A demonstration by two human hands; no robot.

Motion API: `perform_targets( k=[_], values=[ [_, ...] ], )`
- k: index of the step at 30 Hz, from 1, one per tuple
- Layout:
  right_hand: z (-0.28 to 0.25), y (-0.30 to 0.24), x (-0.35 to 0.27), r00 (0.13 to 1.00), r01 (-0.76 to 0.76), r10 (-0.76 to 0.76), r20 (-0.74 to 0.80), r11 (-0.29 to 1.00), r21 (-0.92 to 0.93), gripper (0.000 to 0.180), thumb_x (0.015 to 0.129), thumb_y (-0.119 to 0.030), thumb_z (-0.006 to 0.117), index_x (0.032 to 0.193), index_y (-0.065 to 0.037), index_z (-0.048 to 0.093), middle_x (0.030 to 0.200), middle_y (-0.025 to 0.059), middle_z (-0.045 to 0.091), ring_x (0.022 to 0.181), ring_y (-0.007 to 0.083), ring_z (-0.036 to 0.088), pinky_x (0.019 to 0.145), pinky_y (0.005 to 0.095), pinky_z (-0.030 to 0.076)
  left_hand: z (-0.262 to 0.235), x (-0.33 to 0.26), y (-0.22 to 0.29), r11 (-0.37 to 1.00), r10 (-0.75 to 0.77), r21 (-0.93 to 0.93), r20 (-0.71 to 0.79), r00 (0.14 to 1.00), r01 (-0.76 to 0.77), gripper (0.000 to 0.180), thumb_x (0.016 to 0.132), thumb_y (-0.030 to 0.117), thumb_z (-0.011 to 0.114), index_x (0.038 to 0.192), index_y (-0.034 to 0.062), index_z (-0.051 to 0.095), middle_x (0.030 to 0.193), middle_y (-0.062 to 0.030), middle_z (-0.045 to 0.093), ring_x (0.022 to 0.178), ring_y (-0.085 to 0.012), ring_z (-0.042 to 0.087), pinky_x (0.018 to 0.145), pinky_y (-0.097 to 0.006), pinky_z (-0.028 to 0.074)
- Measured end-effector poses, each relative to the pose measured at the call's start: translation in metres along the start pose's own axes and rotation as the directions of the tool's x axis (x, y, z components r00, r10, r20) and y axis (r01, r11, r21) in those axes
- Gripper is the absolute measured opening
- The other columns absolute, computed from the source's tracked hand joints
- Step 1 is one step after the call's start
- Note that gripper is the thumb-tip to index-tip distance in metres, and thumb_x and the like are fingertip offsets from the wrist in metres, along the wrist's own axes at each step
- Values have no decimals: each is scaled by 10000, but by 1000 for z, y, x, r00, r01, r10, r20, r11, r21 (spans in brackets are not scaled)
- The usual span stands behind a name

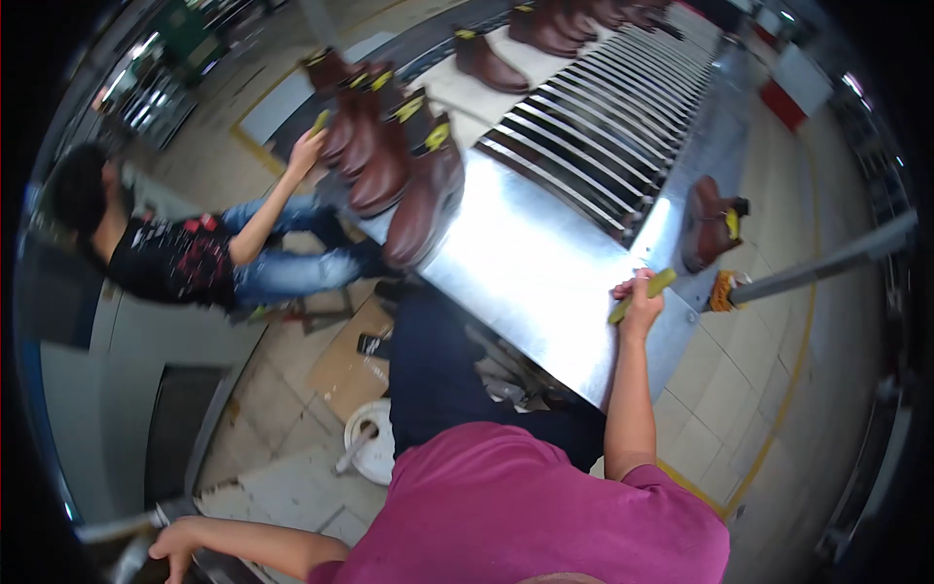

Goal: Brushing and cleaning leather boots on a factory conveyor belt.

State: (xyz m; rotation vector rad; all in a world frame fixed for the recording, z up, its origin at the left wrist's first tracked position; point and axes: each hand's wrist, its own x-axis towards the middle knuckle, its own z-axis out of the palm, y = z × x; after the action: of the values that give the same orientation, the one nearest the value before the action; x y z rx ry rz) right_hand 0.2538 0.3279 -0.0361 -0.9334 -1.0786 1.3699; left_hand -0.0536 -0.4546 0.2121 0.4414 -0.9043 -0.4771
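The right hand (pixel 637 297) grips a yellow-green stick (pixel 642 295) at the steel bench's (pixel 525 263) near edge, as if steadying there, a brown boot (pixel 708 226) just beyond, while the left hand (pixel 175 545) clasps a grey rail (pixel 117 530) low behind.

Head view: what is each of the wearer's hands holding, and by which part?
Right hand: a yellow-green stick-shaped tool, gripped near its middle. Left hand: rests on a grey rail; a hold cannot be told.
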Motion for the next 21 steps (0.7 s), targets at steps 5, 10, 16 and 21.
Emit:
perform_targets(
  k=[5,10,16,21],
  values=[
    [2,13,2,996,-89,89,-8,996,-14,287,1025,-246,658,1133,6,571,705,77,610,568,174,619,542,304,538,-75,-312,173,943,274,-270,962,9,193,389,988,158,665,1341,11,593,1344,-142,601,1225,-305,591,1093,-447,442],
    [12,6,3,995,-96,96,-6,995,-15,325,1018,-271,677,1148,8,574,722,81,618,575,173,635,533,305,544,-110,-532,321,679,514,-40,739,-435,733,807,873,328,825,1519,16,456,1457,-218,584,1338,-298,572,1081,-397,458],
    [15,2,13,996,-77,76,-38,996,-43,303,1018,-267,670,1111,9,587,711,77,624,564,164,636,510,285,528,-117,-559,394,927,276,-58,776,-568,370,823,760,417,895,1393,-6,581,1275,-211,708,1171,-368,683,987,-426,528],
    [6,9,13,998,-62,60,-31,996,-58,295,1015,-263,669,1105,9,595,700,77,629,552,161,631,499,276,519,-162,-491,368,463,376,456,676,-634,760,574,808,197,890,1286,-20,659,1157,-95,737,1026,-219,693,938,-352,526]
  ],
)
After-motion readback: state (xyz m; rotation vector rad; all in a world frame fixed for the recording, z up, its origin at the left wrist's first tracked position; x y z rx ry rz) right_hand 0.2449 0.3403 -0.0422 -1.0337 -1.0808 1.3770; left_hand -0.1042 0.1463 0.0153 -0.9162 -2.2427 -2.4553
